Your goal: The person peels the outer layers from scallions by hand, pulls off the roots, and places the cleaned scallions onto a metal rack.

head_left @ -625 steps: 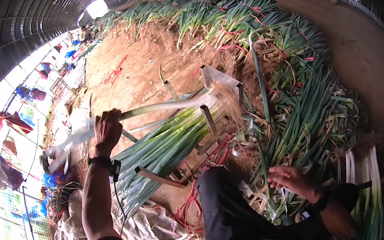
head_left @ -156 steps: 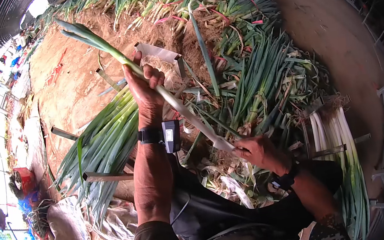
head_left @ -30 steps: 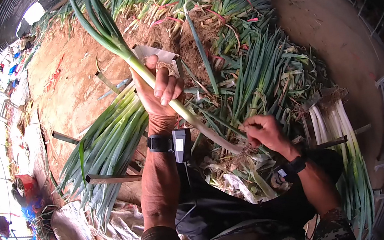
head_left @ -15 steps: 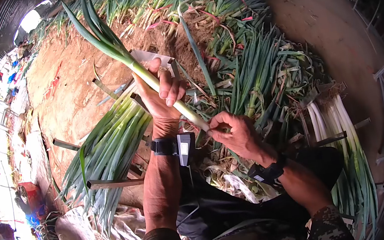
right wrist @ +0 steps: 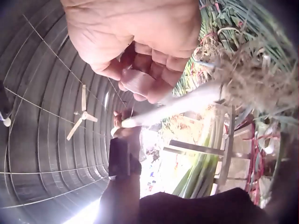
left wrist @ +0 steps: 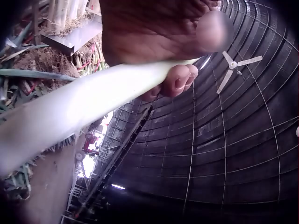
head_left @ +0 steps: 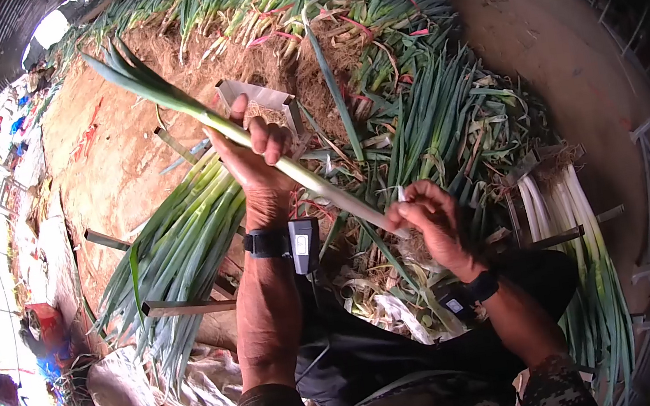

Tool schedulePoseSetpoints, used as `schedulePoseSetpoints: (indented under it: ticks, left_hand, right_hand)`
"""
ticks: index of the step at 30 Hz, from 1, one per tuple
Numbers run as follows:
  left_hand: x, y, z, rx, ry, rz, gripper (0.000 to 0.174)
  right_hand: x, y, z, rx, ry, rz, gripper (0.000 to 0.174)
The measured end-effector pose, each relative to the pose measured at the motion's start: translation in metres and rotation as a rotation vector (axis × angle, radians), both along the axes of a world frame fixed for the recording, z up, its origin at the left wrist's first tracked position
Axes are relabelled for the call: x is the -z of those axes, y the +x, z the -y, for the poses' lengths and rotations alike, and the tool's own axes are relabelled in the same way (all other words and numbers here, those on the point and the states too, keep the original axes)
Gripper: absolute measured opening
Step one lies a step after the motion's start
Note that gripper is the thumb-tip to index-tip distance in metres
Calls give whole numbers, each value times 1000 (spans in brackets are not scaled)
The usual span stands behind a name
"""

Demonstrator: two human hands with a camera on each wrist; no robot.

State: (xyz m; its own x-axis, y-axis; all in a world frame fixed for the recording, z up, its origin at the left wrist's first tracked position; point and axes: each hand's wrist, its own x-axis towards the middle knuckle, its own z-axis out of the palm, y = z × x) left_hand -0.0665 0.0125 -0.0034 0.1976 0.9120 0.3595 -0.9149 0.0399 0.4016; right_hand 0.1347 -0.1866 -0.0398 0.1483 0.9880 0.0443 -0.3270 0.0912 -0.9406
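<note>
My left hand (head_left: 258,167) grips one long green onion (head_left: 323,189) midway, its leaves up to the left and its roots down to the right. In the left wrist view, the fingers (left wrist: 180,79) curl round the pale stalk (left wrist: 93,95). Close to the root end, my right hand (head_left: 437,229) has its fingers curled, with a small white piece showing at their tips. In the right wrist view, the right hand (right wrist: 135,42) pinches something pale, seemingly onion skin (right wrist: 139,82), beside the stalk (right wrist: 182,106) and its blurred roots (right wrist: 257,79).
A metal rack (head_left: 190,307) at left holds a bundle of green onions (head_left: 181,240). More white-stemmed onions (head_left: 586,224) lie on a rack at right. Leafy piles (head_left: 438,121) curve round the far side and right. Trimmings (head_left: 390,310) lie by the dark-clothed knees.
The held onion has tilted lower, its leaves swinging down to the left. My right hand has moved down and right along the stalk, a white piece now showing at its fingertips.
</note>
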Motion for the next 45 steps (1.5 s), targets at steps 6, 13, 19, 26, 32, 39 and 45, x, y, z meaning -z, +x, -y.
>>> schedulePoseSetpoints:
  ticks: [6, 13, 19, 26, 32, 39, 45]
  left_hand:
    - [0, -19, -7, -15, 1, -15, 65]
    - [-4, -10, -2, -203, -177, -127, 61]
    - [-2, -3, -2, -229, -221, -93, 51]
    - [-1, 10, 2, -384, -221, -186, 39]
    - [-14, 23, 18, -516, -271, -337, 33]
    - [-20, 27, 26, -529, -258, -352, 26]
    - [-14, 23, 23, -614, -295, -405, 35]
  right_hand:
    - [31, 72, 34, -137, -163, 987, 15]
    - [10, 46, 30, 8, -111, 910, 23]
    - [1, -1, -3, 125, 262, 1023, 27]
    - [10, -28, -17, -23, 156, 697, 33]
    - [27, -29, -24, -11, -5, 745, 28]
    - [29, -32, -25, 13, 17, 778, 18]
    - [41, -32, -24, 61, 149, 363, 13]
